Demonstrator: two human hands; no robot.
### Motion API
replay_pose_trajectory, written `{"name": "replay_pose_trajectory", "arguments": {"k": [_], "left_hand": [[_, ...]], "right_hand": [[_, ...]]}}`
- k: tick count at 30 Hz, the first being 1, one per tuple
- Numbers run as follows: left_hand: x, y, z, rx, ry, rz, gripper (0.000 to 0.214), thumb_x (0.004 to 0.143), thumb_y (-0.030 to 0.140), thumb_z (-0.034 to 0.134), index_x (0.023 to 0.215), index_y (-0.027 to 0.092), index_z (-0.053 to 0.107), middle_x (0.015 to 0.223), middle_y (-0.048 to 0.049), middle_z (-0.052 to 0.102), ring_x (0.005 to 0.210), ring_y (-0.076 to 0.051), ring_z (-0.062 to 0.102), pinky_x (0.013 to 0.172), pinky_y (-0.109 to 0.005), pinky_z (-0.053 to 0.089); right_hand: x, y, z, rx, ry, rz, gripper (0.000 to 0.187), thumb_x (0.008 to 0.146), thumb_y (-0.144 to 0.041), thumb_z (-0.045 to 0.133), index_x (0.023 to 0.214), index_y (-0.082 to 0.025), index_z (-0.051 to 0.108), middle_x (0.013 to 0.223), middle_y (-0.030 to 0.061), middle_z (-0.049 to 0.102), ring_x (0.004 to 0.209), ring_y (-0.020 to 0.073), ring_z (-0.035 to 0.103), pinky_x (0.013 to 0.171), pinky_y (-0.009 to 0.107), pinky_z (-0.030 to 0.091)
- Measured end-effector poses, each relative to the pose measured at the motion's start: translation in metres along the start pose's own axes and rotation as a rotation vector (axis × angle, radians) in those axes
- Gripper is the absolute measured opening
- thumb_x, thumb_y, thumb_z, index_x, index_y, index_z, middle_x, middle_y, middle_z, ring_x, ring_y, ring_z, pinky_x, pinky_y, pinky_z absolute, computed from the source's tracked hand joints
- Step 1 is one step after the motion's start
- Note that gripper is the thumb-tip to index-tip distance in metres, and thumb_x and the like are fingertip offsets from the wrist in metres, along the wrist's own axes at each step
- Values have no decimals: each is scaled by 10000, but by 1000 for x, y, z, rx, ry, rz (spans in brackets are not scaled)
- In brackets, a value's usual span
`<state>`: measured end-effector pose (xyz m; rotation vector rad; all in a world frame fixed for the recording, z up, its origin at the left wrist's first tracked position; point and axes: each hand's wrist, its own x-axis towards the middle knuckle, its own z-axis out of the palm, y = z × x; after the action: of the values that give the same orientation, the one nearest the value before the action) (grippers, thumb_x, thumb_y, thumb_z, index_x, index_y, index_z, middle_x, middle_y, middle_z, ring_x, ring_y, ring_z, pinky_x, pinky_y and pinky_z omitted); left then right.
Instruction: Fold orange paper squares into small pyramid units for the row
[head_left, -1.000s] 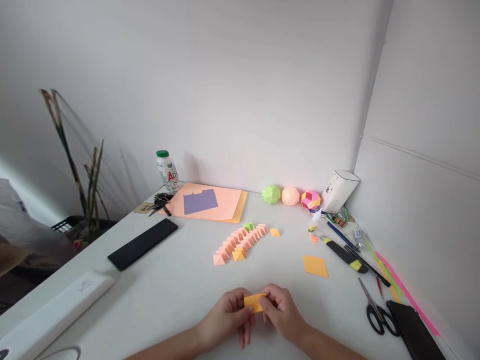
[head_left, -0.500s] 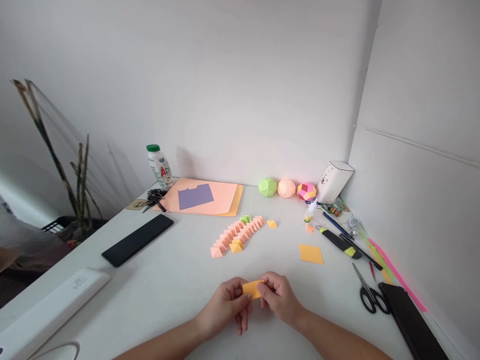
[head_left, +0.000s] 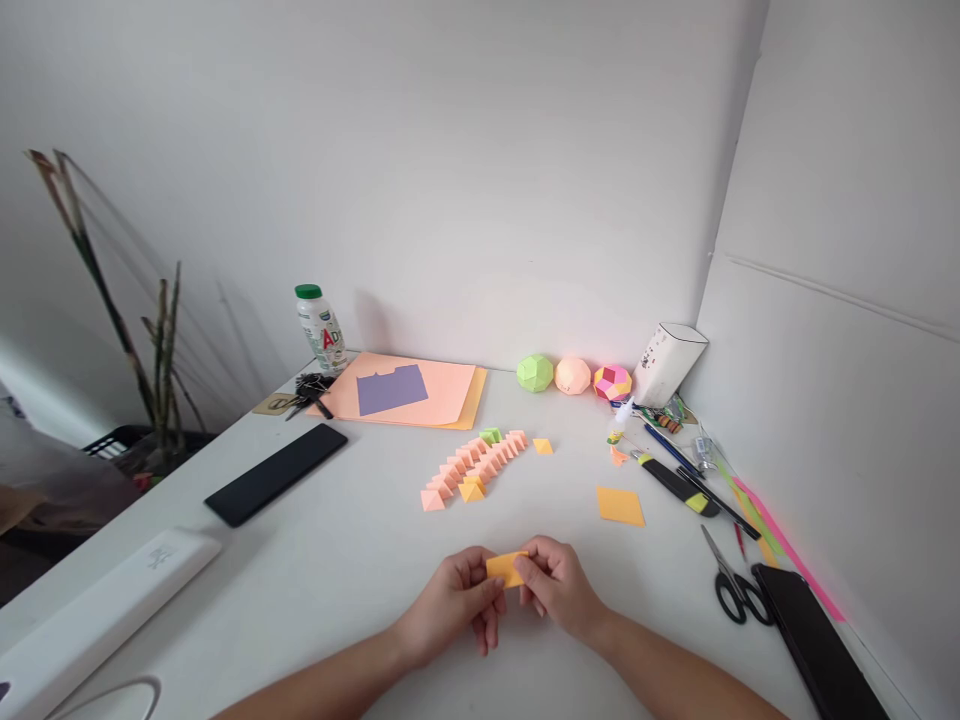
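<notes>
A small folded piece of orange paper is held between both hands, just above the near part of the table. My left hand pinches its left end between thumb and fingers, the lower fingers hanging loose. On its right end, my right hand presses with the thumb on top. Beyond the hands stand two rows of folded peach paper pieces, with some green and orange ones at their ends. A single folded orange piece lies right of the rows. Nearer, to the right, lies a flat orange paper square.
Scissors, a utility knife, pens and a black phone line the right side. Paper balls and a white box stand by the wall. Left are a black slab, a white bar, paper sheets and a bottle.
Both hands keep their hold on the orange paper, which has risen very slightly in the view. The camera view has shifted a little; the things on the table lie as before.
</notes>
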<state>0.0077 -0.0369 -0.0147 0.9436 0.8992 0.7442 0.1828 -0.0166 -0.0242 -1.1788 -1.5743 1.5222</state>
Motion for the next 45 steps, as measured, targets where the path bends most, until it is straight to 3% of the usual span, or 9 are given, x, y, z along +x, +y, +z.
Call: {"name": "replay_pose_trajectory", "arguments": {"k": [11, 22, 31, 45], "left_hand": [[1, 3, -1, 54, -5, -81, 334, 723, 449, 613, 710, 169, 433, 536, 24, 603, 332, -106, 543, 306, -194, 397], [2, 2, -4, 17, -82, -72, 311, 730, 436, 611, 739, 150, 487, 550, 7, 620, 336, -104, 545, 317, -193, 396], [3, -5, -5, -21, -69, -48, 263, 764, 381, 594, 750, 144, 481, 557, -1, 628, 336, -105, 556, 309, -183, 406], [25, 13, 3, 13, -86, -135, 210, 762, 298, 561, 662, 114, 578, 574, -10, 600, 381, -90, 549, 332, -171, 406]], "right_hand": [[2, 2, 1, 15, 9, 20, 313, 810, -453, 526, 688, -167, 486, 473, -50, 527, 322, 43, 338, 339, 168, 266], [3, 4, 0, 34, -4, 21, 281, 827, -416, 526, 706, -164, 508, 485, -44, 542, 314, 41, 329, 325, 171, 255], [2, 4, 2, 41, 7, 14, 287, 819, -423, 525, 701, -164, 494, 467, -51, 522, 314, 40, 328, 318, 164, 242], [6, 4, 0, 69, 127, -3, 328, 820, -469, 523, 692, -169, 488, 468, -50, 517, 323, 48, 352, 336, 171, 262]]}}
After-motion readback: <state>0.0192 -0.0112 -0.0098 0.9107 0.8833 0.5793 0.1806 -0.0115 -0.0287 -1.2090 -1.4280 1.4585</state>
